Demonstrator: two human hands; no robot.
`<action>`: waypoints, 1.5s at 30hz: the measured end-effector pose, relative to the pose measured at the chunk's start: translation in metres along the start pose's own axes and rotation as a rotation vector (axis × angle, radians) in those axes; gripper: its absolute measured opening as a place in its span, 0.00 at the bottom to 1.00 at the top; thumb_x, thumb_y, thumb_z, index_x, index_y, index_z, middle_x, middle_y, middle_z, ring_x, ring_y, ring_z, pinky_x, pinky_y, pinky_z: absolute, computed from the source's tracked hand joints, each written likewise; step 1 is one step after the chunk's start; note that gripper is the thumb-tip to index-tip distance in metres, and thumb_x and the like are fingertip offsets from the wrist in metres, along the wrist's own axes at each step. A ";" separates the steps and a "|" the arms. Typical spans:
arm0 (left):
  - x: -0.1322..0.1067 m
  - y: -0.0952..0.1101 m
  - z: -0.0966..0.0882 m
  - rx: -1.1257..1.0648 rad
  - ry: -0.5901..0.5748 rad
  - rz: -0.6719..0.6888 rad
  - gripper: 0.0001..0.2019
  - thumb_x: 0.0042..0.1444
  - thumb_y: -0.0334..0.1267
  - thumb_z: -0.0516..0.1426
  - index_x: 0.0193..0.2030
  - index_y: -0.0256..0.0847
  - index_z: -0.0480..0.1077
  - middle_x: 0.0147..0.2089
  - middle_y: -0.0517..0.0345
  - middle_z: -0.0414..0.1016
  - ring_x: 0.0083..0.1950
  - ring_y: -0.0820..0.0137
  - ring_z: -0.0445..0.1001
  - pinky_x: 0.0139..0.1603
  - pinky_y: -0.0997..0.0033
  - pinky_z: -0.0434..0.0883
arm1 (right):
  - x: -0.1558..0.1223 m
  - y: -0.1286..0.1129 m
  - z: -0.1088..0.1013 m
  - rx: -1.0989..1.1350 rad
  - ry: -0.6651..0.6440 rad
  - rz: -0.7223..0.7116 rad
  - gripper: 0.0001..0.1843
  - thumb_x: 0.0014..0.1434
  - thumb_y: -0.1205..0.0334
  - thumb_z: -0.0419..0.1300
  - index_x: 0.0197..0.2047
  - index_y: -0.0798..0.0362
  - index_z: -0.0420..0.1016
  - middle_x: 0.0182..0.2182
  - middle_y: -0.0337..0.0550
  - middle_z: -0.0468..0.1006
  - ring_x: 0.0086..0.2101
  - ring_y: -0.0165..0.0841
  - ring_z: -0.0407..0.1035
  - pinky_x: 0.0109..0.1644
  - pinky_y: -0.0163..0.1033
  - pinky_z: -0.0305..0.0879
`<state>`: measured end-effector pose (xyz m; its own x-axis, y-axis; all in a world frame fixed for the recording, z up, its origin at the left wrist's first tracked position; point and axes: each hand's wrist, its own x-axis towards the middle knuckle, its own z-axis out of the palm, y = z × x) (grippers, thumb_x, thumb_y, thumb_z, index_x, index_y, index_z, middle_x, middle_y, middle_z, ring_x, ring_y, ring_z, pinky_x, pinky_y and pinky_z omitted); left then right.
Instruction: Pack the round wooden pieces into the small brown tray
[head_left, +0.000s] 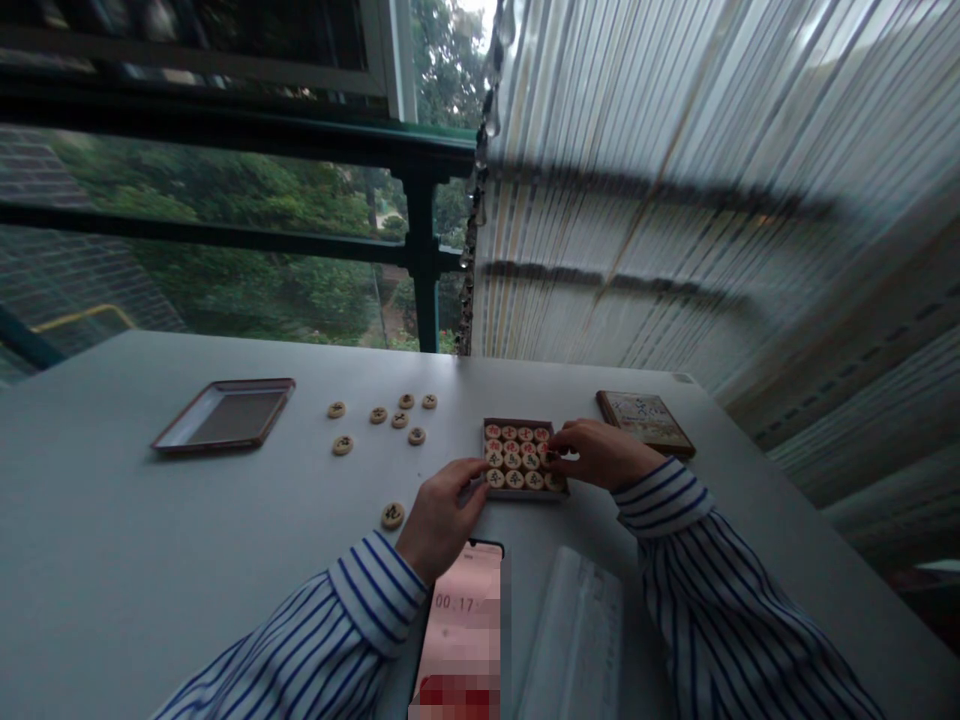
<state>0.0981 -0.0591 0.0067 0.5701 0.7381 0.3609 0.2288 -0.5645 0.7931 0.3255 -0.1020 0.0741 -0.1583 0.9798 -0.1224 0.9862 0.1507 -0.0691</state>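
A small brown box (pixel 487 440) on the white table (pixel 150 560) holds several round wooden chess pieces in rows. My left hand (pixel 441 515) rests at the box's near left corner, fingertips curled against its edge. My right hand (pixel 596 452) is at the box's right side, its fingers pinched on a chess piece (pixel 551 456) in the right column. Several loose pieces (pixel 397 418) lie on the table left of the box, and one more piece (pixel 392 515) lies close to my left hand. Both sleeves are white with blue stripes.
An empty box lid or tray (pixel 225 414) lies at the far left. A printed box cover (pixel 645 421) lies right of the box. A phone (pixel 465 640) showing a timer and a folded clear sheet (pixel 577 630) lie near me. Window railing and blinds stand behind the table.
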 end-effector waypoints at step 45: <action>0.000 -0.001 0.000 0.004 -0.004 0.012 0.12 0.53 0.34 0.51 0.45 0.40 0.68 0.45 0.53 0.72 0.46 0.68 0.70 0.48 0.64 0.69 | 0.000 -0.001 0.000 0.001 -0.035 -0.003 0.13 0.52 0.58 0.53 0.39 0.48 0.74 0.32 0.44 0.74 0.33 0.32 0.67 0.36 0.33 0.59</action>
<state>0.0980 -0.0585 0.0063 0.5759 0.7299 0.3682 0.2250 -0.5745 0.7870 0.3246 -0.1024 0.0739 -0.1629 0.9742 -0.1563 0.9856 0.1535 -0.0704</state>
